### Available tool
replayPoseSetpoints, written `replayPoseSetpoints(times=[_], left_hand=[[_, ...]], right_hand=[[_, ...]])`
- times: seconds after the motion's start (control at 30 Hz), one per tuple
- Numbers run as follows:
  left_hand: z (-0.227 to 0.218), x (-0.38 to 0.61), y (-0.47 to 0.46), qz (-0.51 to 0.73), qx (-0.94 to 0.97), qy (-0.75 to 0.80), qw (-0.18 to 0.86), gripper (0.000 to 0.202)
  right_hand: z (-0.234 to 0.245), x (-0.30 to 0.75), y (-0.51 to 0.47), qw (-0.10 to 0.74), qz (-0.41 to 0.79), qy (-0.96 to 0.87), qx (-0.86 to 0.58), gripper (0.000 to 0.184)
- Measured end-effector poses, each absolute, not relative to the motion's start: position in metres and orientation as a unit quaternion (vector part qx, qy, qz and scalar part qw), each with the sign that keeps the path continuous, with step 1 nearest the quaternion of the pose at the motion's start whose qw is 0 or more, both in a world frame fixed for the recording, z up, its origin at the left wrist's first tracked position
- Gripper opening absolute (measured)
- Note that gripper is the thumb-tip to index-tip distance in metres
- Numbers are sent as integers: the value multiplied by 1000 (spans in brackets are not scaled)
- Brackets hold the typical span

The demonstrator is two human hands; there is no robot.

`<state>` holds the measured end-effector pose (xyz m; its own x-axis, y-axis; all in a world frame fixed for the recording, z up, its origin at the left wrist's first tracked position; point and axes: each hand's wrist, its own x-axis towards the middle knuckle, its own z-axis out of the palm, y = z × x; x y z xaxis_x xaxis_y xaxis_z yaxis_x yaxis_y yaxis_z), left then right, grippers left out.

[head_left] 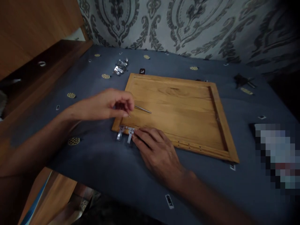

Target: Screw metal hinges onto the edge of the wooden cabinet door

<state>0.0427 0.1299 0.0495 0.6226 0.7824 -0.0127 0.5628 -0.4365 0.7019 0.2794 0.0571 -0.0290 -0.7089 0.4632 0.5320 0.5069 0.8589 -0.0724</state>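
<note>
On the blue cloth (93, 162), the wooden panel (173, 103) lies flat, a row of small holes along its near edge; the step in hand looks to be fixing hardware to that edge, towards its left end. The right hand (159, 153) lies palm down over the edge, fingers stretched rather than clenched, their tips against the metal fitting (130, 134); whether they also pinch it cannot be told. The left hand (112, 104) hangs above the panel's left corner with fingers curled and thumb near the forefinger. The fitting sits on the near edge, its prongs overhanging, just below the left fingers and apart from them. The thin rod (143, 109) runs out beyond the curled left fingers; whether they grip it is hidden. A tiny glint at the left thumb's tip might be a screw. The next move seems to call for keeping the fitting still and lining up a fastener.
</note>
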Motion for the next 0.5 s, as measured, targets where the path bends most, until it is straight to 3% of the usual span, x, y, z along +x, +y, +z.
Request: replayPoseSetpoints(times=[0.13,0.5], left_hand=[[55,60,118,74,822,362,434,6],[45,59,117,46,826,373,421,13]], right_hand=[[-28,279,57,276,-41,-922,-268,29],[-32,279,57,266,-28,-924,-273,29]])
